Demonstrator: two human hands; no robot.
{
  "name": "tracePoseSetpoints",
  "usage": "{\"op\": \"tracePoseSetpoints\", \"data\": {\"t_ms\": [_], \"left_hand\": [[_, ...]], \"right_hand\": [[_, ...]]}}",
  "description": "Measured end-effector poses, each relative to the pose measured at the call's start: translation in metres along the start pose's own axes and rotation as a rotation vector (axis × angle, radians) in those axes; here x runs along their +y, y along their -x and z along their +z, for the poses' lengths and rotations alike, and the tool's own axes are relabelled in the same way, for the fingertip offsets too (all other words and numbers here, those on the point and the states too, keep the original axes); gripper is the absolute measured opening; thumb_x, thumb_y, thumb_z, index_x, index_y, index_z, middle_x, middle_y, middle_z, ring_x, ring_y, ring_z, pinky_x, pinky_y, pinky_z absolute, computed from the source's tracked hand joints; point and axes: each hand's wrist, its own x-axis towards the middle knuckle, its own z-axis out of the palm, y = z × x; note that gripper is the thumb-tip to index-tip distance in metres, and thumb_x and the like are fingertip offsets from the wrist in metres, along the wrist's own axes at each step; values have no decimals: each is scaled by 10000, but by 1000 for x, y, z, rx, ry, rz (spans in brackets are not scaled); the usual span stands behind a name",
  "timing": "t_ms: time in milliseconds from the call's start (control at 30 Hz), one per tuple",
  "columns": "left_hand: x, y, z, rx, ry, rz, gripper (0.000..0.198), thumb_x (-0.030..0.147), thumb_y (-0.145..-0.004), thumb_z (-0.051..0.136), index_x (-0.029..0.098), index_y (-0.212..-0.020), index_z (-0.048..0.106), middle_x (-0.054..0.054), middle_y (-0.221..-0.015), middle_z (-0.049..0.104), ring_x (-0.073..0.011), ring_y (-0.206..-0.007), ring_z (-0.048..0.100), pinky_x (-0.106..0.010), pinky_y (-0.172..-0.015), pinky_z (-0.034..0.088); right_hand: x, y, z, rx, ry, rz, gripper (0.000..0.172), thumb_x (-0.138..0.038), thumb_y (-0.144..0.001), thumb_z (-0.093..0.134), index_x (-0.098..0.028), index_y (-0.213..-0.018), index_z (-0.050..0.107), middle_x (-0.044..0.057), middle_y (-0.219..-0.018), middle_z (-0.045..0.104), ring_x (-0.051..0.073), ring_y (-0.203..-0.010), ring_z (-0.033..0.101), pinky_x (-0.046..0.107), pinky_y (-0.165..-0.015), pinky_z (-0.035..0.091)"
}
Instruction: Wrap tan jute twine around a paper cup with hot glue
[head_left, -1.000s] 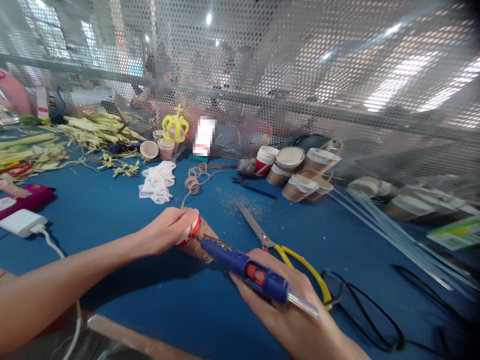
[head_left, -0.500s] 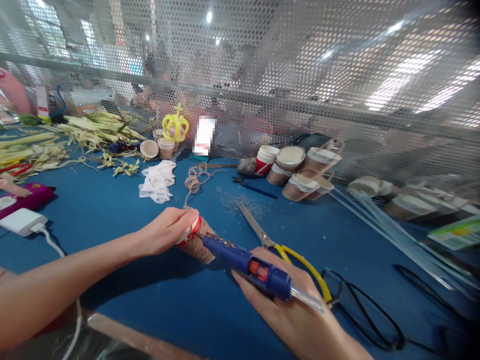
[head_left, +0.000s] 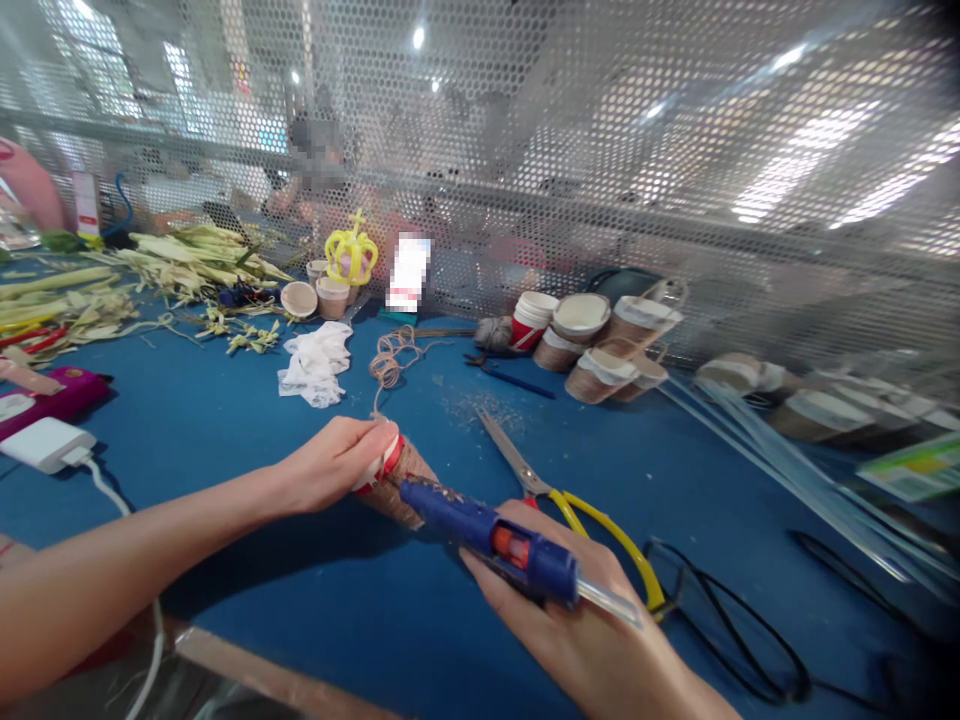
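Blue table [head_left: 420,620] | left hand [head_left: 337,462]: grips cup [head_left: 410,466] | right hand [head_left: 589,640]: holds glue gun [head_left: 465,518]

A blue counter [head_left: 600,440] spreads before a perforated metal screen [head_left: 495,130]. At far left lie pale, dry husks [head_left: 202,255]; right of them stands a yellow openwork crown [head_left: 351,250] topped by a cross. Nearer is a crumpled white cloth [head_left: 315,362]. At the left edge, a white charger [head_left: 45,445] sits just beside a purple power strip [head_left: 64,402].

held cup [head_left: 384,499]: 1 | held glue gun [head_left: 480,532]: 1 | crown [head_left: 351,240]: 1 | wearer's hands [head_left: 339,464] [head_left: 581,640]: 2
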Motion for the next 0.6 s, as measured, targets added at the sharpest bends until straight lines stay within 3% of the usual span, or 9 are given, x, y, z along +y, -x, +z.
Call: {"op": "tracePoseSetpoints", "data": {"t_ms": [400, 600], "left_hand": [[0, 2, -3, 28, -166, 19, 493, 432, -869, 281, 106, -847, 651, -71, -839, 665, -189, -770, 589, -250, -698, 455], [-1, 1, -5, 73, -336, 48, 473, 418, -867, 292, 92, -770, 621, -34, -691, 567, -122, -625, 462, -188, -540, 380]], "right_hand": [[2, -1, -1, 68, -6, -17, 98, -285, -781, 535, -220, -710, 554, 1, -675, 622, 141, -561, 566, 216, -449, 424], [-16, -14, -16, 75, -39, -8, 186, -254, -780, 486, -231, -619, 576, 4, -535, 573, 150, -478, 535, 244, -440, 448]]}}
